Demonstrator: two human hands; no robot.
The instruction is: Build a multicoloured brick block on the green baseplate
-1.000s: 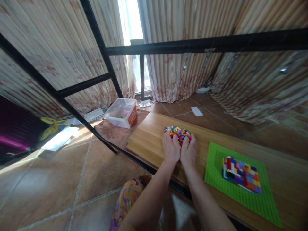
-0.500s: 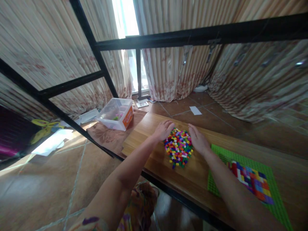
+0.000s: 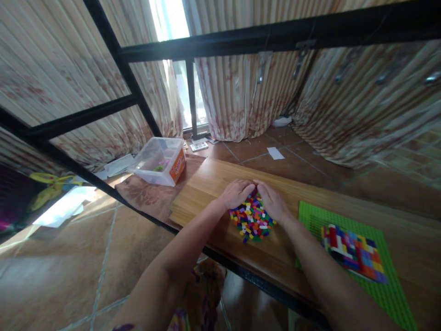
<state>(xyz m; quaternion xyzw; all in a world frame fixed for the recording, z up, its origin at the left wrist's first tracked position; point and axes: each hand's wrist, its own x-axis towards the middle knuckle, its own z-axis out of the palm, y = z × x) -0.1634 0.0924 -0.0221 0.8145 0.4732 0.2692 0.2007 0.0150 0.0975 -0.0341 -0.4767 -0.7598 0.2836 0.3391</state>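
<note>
One left hand (image 3: pixel 237 193): unclenched, curved round bricks (image 3: pixel 252 220)
Right hand (image 3: pixel 273 202): likewise, meeting it, seemingly fencing them in
Bricks: loose pile on table (image 3: pixel 206 184), between hands
Mat (image 3: pixel 306 214): beside, supporting model (image 3: pixel 356 253)

Brick pile (image 3: pixel 253 219) on tabletop (image 3: pixel 206 184), baseplate (image 3: pixel 312 214) right, tub (image 3: pixel 165 178) left

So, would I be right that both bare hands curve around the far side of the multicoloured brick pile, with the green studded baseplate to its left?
Not quite: in the head view, the green studded baseplate lies to the right of the multicoloured brick pile, not the left. The left hand and right hand do curve around the pile's far side.
</note>
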